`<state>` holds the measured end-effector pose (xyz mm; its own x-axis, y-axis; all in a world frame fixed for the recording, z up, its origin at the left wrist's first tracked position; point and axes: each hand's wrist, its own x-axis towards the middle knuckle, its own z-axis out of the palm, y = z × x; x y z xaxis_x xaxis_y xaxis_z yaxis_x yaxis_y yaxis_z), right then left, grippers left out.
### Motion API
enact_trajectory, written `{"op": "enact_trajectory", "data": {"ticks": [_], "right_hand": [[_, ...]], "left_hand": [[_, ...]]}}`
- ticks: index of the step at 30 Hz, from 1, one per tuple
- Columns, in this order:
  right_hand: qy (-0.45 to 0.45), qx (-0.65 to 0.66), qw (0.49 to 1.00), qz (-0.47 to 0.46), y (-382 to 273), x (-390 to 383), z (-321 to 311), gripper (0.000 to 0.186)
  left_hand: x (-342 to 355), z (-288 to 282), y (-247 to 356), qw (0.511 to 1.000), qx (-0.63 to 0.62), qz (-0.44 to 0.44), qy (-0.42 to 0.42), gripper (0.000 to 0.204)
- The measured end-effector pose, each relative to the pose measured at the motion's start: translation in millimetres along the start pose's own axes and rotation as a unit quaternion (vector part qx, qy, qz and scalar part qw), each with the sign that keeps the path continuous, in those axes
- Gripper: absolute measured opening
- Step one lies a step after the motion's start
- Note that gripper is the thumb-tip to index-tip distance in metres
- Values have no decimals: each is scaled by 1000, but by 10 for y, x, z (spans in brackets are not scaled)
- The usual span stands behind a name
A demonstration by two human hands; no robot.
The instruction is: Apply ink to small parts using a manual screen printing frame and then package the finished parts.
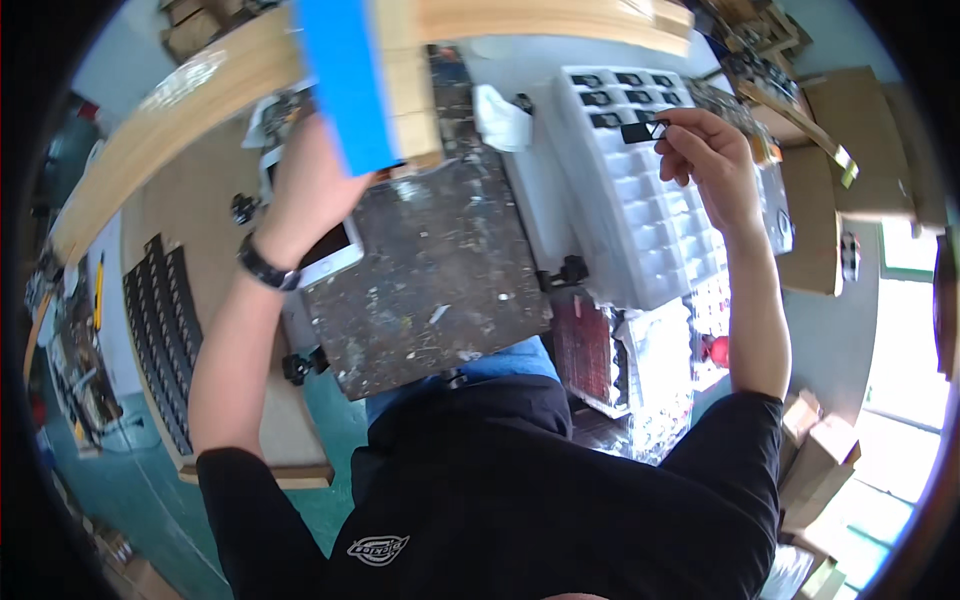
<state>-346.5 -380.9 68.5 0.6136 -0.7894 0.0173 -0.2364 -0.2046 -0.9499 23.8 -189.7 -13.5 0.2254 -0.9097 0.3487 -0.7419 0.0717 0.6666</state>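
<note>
Both arms raised forward, left grip (310, 185) closed, right grip (700, 150) pinched.

Work plate (430, 290): dark metal, rough, scratched and paint-flecked. Blue block (345, 80), far left: smooth, matt, plastic-looking. Compartment tray (640, 220), right: white moulded plastic with a slight sheen. Small black part (640, 130): matt plastic. Curved rail (200, 85), far: pale, smooth wood. Boxes (820, 460), near right: plain matt cardboard.

A small assembly workshop: a scarred, paint-flecked counter (430, 290) in the middle, white compartment trays (640, 200) of small black parts on the right, cardboard boxes (820, 450) near right, black trays (165, 340) left.
</note>
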Motion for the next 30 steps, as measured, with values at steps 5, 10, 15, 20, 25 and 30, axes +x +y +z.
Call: {"op": "enact_trajectory", "data": {"ticks": [5,10,15,20,25,30], "right_hand": [[86,-10,995,40,214,0,-457,25],[63,-60,994,64,305,134,-266,24],[22,-351,936,-12,159,153,-147,26],[64,-285,953,-86,-215,347,22,20],[29,-121,960,-252,-583,591,707,23],[-33,-413,797,-439,-796,870,1323,51]], "left_hand": [[-108,-30,196,998,-44,-37,28,42],[-524,-242,372,986,-100,-105,76,33],[-921,-856,125,922,-192,-152,300,40],[-1033,-1365,37,863,-497,-9,89,58],[-1303,-986,179,937,-166,-152,268,48],[-1667,-744,311,923,-206,-257,200,44]]}}
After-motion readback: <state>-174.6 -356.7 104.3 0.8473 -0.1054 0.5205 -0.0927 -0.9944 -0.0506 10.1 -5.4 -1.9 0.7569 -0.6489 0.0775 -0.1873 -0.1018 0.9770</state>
